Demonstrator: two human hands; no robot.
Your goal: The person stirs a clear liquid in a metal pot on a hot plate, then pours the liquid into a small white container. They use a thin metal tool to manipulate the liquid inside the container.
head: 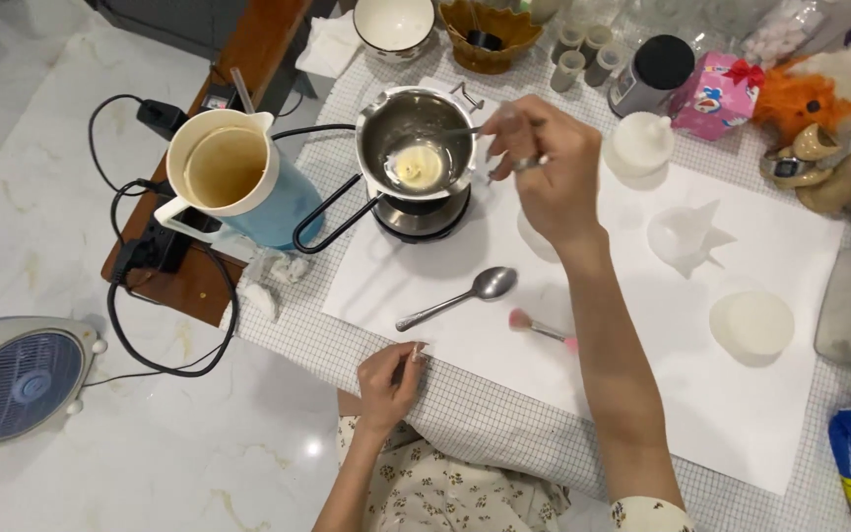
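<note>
1. The right hand (549, 172) is closed on a thin metal utensil (455, 130), dipped into the steel melting pot (416, 143) on a small burner (424, 215).
2. The left hand (391, 379) is rested, fingers loosely curled, on the surface (504, 414) edge, nothing held.
3. A spoon (460, 296) and pink brush (541, 328) are left on white paper (701, 394).
4. The utensil's tip is hard to make out.

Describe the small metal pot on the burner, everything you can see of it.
The metal pot is small, round and shiny, steel by the look, with a pour lip toward the blue and white jug and a long black wire handle looping out toward the person. It sits upright on a small round burner, on the white sheet. Inside, a pale yellowish melted pool lies at the bottom. The right hand holds a thin metal utensil that dips into the pot.
</note>
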